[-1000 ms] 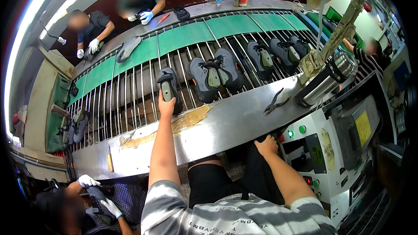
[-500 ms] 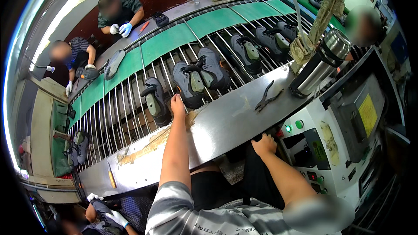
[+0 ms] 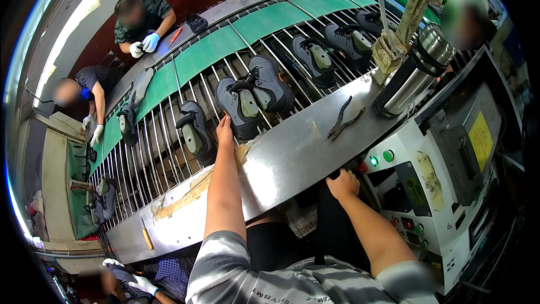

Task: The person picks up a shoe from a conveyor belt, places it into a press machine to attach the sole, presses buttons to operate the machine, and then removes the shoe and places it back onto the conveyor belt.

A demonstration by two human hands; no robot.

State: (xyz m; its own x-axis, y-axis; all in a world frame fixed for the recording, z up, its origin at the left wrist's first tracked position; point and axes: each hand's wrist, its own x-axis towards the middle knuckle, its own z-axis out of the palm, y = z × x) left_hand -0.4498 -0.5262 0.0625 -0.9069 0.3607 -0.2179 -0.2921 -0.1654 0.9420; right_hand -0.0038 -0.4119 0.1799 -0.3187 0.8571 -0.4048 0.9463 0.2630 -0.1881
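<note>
two dark shoes [image 3: 254,98] lie soles up as a pair on the roller conveyor [image 3: 169,157]. the left hand [image 3: 225,129] reaches over the steel surface [image 3: 292,157], fingers extended, touching the nearer shoe's heel and gripping nothing. the right hand [image 3: 343,183] is curled on the surface's near edge. with the rollers moving, the shoe might slide past the fingertips or tip off its mate.
</note>
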